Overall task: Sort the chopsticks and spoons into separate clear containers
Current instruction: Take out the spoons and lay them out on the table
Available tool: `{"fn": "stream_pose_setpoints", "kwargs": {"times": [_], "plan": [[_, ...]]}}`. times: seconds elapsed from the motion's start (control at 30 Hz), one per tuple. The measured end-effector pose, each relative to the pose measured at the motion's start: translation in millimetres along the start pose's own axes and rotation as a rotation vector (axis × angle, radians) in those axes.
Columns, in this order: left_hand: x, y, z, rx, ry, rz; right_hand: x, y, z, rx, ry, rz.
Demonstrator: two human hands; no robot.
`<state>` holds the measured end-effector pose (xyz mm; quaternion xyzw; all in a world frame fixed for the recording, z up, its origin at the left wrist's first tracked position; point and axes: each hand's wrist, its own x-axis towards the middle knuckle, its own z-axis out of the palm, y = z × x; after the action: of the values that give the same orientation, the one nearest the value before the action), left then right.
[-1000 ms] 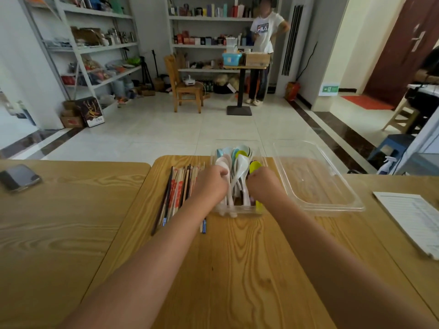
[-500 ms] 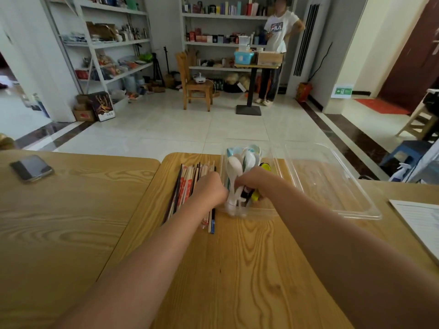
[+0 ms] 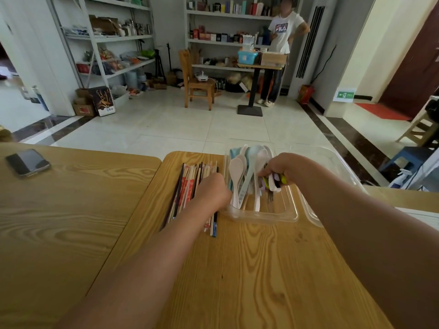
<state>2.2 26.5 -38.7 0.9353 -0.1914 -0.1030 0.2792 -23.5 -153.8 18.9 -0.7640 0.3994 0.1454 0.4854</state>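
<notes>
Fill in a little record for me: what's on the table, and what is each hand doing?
Surface: wooden table
Chopsticks: loose bundle lying on the table, left of the narrow container
Narrow container: clear, holds pale spoons, bowls toward the far end
Large container: clear, right of the narrow one
Left hand: over the chopsticks, against the narrow container's left wall; fingers hidden
Right hand: in the narrow container, gripping a bunch of coloured utensils
Phone: on the adjoining table, far left
</notes>
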Motion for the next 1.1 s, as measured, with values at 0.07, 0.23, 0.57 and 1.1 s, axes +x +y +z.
{"fn": "stream_pose_setpoints", "kwargs": {"times": [0.07,0.23,0.57,1.1], "plan": [[0.9,-0.1,1.0,-0.005,0.0,-0.003,-2.2,-0.9,-1.2,-0.091,0.048,-0.007],[2.9,-1.6,1.8,-0.019,-0.01,-0.017,8.5,2.7,3.3,-0.161,0.152,-0.08],[-21.0,31.6,19.7,0.352,0.142,0.281,14.9,22.0,34.1,-0.184,0.245,-0.217],[-0.6,62.1,34.1,0.778,0.022,0.21,-28.5,55.4,27.9,-0.192,0.25,-0.44]]}}
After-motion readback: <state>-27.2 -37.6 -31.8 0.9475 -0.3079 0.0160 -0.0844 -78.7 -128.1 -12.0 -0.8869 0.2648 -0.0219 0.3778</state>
